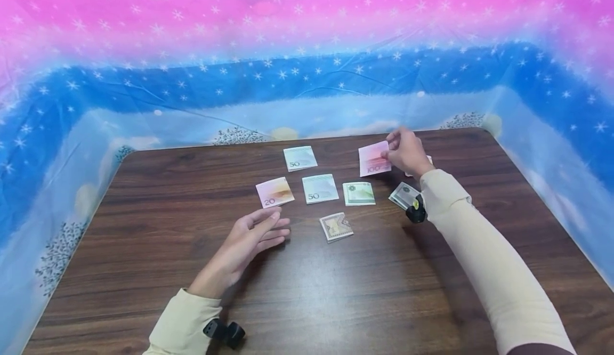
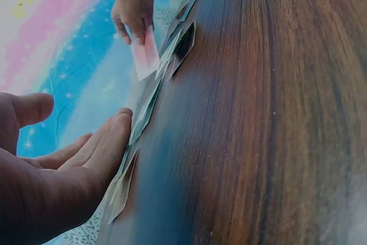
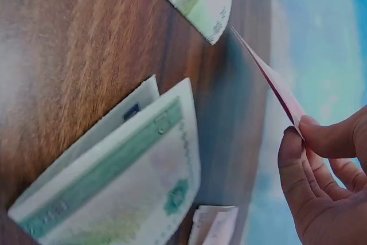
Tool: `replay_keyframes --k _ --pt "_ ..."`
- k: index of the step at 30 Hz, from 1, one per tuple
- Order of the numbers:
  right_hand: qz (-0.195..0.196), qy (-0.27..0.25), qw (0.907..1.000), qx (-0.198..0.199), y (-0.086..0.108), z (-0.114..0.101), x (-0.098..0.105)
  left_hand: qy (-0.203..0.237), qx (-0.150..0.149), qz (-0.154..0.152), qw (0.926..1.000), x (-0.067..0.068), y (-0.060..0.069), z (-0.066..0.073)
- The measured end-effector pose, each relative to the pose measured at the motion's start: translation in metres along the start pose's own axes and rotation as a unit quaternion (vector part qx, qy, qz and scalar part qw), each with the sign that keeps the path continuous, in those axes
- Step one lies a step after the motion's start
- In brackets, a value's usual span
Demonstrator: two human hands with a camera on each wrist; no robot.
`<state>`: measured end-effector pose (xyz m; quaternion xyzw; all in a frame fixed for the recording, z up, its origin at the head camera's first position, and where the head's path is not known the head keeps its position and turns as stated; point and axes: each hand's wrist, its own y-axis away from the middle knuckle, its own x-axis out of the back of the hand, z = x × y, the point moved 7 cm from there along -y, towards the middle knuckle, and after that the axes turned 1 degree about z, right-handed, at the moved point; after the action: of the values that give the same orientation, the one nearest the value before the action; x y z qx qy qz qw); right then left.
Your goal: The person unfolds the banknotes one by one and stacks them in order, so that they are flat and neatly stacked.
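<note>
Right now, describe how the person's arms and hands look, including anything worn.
The left hand and right hand are bare, with no gloves or rings visible. The left sleeve and right sleeve are pale cream. The left black device and right black device sit at the cuffs; the right one shows a yellow-green spot.

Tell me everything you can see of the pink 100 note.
The pink note looks like thin paper, with 100 printed near its lower edge and a reddish scene above. The right hand pinches its right side between thumb and fingers. It is held at a tilt, seemingly clear of the table, near its far edge, right of the farther 50 note. The right wrist view shows it nearly edge-on.
</note>
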<state>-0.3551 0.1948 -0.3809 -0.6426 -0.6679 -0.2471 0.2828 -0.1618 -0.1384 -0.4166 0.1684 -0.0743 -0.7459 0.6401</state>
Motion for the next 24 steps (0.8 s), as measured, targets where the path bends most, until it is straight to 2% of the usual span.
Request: replay_keyframes --k 6,11,15,19,24 --pt "0.010 -0.003 0.9993 0.035 0.016 -0.015 0.009 0.002 -0.014 0.005 0.9999 -0.005 0.002 0.001" --pt "0.007 -0.002 0.9972 0.074 0.039 -0.032 0.007 -0.001 -0.022 0.007 0.9997 -0.010 0.004 0.001" --pt "-0.013 -0.021 0.9952 0.095 0.060 -0.045 -0.002 -0.005 -0.028 0.005 0.9996 -0.015 0.006 0.001" --pt "-0.033 -0.058 0.9930 0.097 0.084 -0.054 -0.015 -0.009 -0.041 0.000 0.9991 -0.020 0.007 0.002" --pt "-0.050 -0.115 0.9849 0.119 0.112 -0.063 -0.033 -0.010 -0.044 -0.006 0.9990 -0.029 0.008 -0.001"
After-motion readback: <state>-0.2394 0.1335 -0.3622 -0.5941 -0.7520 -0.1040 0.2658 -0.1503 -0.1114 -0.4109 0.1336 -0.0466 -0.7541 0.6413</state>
